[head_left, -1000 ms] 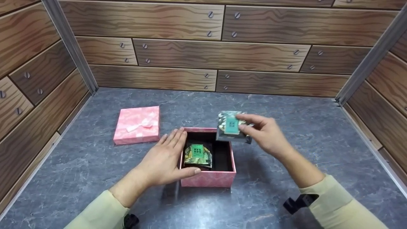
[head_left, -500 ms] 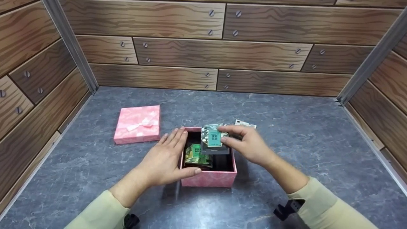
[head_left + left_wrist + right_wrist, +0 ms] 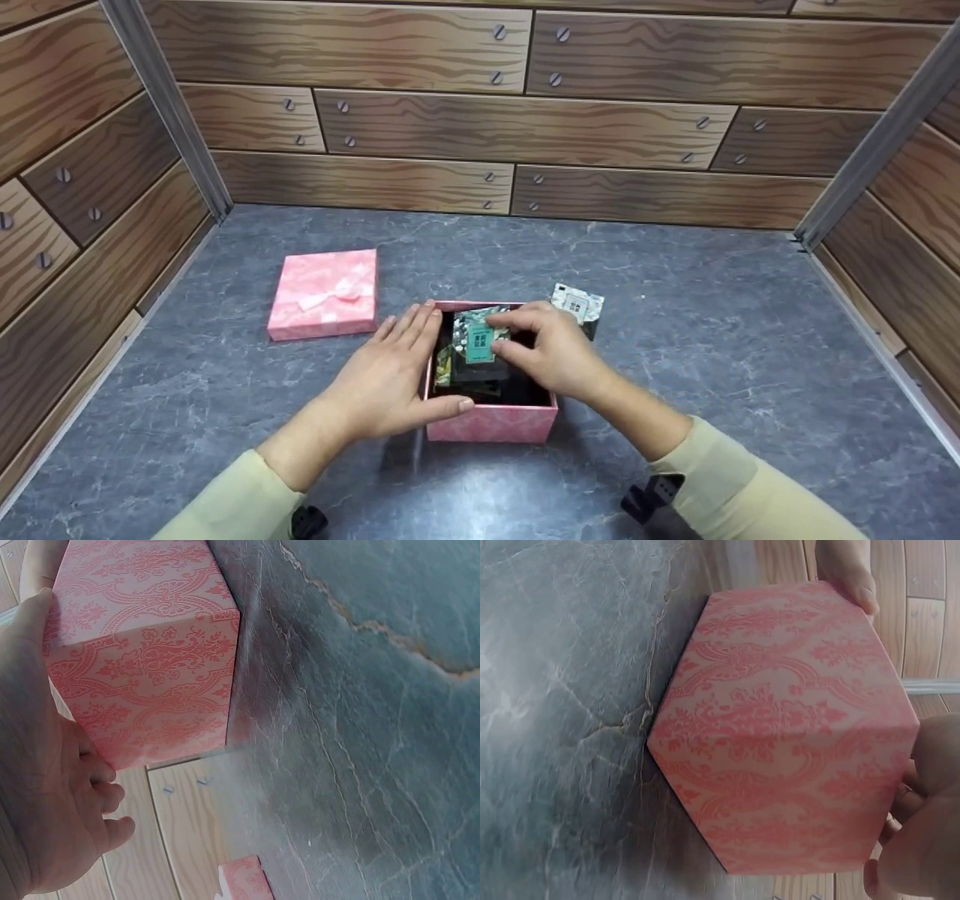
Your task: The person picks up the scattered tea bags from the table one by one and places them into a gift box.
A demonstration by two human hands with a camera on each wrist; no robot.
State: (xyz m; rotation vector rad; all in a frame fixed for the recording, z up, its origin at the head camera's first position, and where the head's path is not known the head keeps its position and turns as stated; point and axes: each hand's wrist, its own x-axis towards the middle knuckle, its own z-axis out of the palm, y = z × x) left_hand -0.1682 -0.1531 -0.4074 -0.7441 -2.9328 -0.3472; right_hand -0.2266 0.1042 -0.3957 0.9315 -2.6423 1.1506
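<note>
A pink patterned box [image 3: 491, 424] stands uncovered on the table, its inside black. My left hand [image 3: 379, 386] rests along its left side with straight fingers, the thumb over the front rim. My right hand [image 3: 559, 351] pinches a flat dark packet with a teal label [image 3: 480, 343] between thumb and fingers, within the box opening. Under that lies a green-yellow packet [image 3: 444, 367], mostly covered. The wrist views show only the outer walls of the box [image 3: 150, 682], with the right hand [image 3: 922, 817] at its rim; the packets are hidden there.
The pink lid [image 3: 322, 289] with a bow lies at the back left of the grey marbled table [image 3: 225, 390]. Behind the right hand, right of the box, is a white-and-dark packet [image 3: 585, 306]. Wood-patterned walls [image 3: 517, 127] enclose the back and sides.
My right hand has moved left and down, bringing the teal-labelled packet from beside the box into its opening. The white-and-dark packet has come into sight. The left hand has stayed put.
</note>
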